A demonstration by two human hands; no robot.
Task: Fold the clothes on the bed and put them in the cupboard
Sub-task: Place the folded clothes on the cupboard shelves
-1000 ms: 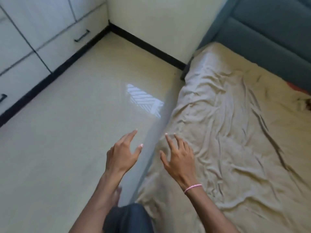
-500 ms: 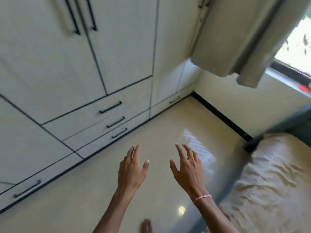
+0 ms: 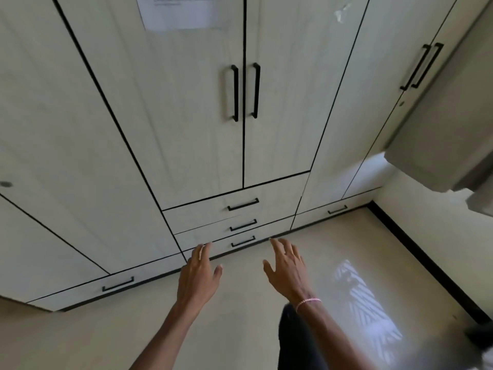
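While nothing is held, left hand (image 3: 197, 279) and right hand (image 3: 286, 273) are extended, fingers (image 3: 205, 252) loosely spread; cupboard (image 3: 186, 129) drawers (image 3: 264, 209) are seen just beyond the fingertips, floor (image 3: 240, 316) beneath.

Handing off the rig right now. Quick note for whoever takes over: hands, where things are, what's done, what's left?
Hands: left hand open and empty, held out above the floor. The right hand is the same, with a pink bracelet on its wrist.
Things: cupboard straight ahead, every visible door and drawer closed. Clothes and bed are out of view.
Done: cannot tell from this view; nothing is being carried.
Left: probably fetch folded clothes and open the middle doors.
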